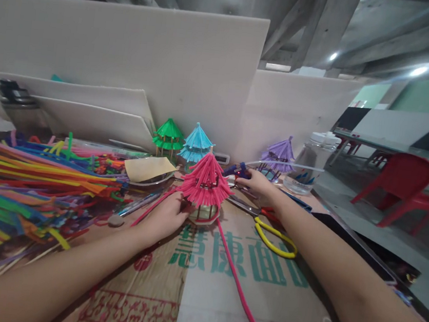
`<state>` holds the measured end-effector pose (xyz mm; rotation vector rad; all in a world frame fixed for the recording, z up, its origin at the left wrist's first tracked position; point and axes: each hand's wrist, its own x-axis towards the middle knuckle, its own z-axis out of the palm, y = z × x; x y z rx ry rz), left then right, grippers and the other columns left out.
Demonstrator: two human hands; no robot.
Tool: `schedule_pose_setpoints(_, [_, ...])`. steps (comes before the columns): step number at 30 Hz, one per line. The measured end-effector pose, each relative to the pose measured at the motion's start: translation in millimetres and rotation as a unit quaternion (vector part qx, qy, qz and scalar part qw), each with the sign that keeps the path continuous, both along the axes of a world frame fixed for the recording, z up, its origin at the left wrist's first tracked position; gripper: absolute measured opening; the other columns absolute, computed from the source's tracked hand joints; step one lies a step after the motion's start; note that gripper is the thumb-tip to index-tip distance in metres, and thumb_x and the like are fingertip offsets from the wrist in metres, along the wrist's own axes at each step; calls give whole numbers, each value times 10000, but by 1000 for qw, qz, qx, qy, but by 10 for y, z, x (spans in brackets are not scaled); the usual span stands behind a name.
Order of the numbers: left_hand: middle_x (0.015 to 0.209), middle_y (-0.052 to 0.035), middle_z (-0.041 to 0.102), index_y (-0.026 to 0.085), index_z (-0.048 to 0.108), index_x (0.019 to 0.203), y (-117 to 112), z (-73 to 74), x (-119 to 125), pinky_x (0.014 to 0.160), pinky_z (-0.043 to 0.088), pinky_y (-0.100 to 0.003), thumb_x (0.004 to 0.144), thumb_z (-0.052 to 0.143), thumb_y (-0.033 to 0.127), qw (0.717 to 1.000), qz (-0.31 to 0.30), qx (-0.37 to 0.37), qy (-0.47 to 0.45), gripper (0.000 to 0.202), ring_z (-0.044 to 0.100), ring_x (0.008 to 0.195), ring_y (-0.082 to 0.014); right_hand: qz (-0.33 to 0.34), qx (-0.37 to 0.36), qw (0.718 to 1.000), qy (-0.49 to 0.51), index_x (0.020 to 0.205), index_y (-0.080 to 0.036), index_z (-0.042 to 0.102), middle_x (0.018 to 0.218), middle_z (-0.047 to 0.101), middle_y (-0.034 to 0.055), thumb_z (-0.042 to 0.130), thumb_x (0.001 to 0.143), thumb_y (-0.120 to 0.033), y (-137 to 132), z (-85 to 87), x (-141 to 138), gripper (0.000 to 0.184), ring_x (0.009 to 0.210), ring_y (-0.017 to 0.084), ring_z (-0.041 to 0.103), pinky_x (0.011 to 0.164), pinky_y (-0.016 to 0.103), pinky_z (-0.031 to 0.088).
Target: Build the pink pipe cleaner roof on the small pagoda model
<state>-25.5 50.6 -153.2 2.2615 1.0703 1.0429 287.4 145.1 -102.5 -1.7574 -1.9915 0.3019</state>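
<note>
**Pink pavilion steadied at base; other hand on blue tool**

Head view. The left hand (165, 218) has its grip closed on the base of the pink pavilion (206, 185), which stands upright at the centre of the cardboard sheet (223, 286) on the tabletop. The low hold seemingly spares the fringed roof. A loose pink pipe cleaner (237, 282) trails from it toward the viewer. Just behind, the right hand (259, 183) has its grip closed on a blue tool (237, 170), apparently a glue gun. Yellow-handled scissors (273, 239) lie near.

Pipe-cleaner pile (22, 180) cut off left; right hand (260, 184) grip on blue tool (236, 170) unclear.
</note>
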Motion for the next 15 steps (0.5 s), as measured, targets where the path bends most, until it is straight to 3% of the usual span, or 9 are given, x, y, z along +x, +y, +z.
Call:
schedule_pose_setpoints(4, [1174,-104,690,174,668,1100,-7,28,-18,1120,412,-450,839,517,163,999,-5,33,3,302,585,1207,-288,-26,-15,999,16,1108,-138,655,1084,690,66,629,948,-367,45,-38,-56,281,939,189,675,840,403,567])
schedule_pose_setpoints(8, [1146,-102,698,176,667,1065,30,-16,-50,1063,466,-445,850,453,153,999,-24,34,0,304,619,1129,-277,-45,12,997,55,1056,-124,668,986,718,64,656,920,-331,-76,5,-28,248,865,188,686,786,354,564])
schedule_pose_setpoints(12, [1070,-94,716,180,653,1063,72,-86,-51,1002,513,-422,850,450,161,1000,-22,-11,-14,296,643,1084,-270,-51,37,991,117,899,-125,706,735,741,80,654,881,-342,-321,181,23,224,700,193,696,651,272,532])
schedule_pose_setpoints(15, [1086,-100,710,174,648,1050,61,-67,-40,994,516,-416,838,450,165,1000,-22,-2,-15,290,651,1053,-269,-40,65,983,166,867,-150,710,716,748,86,633,873,-370,-492,373,29,233,689,202,704,608,264,531])
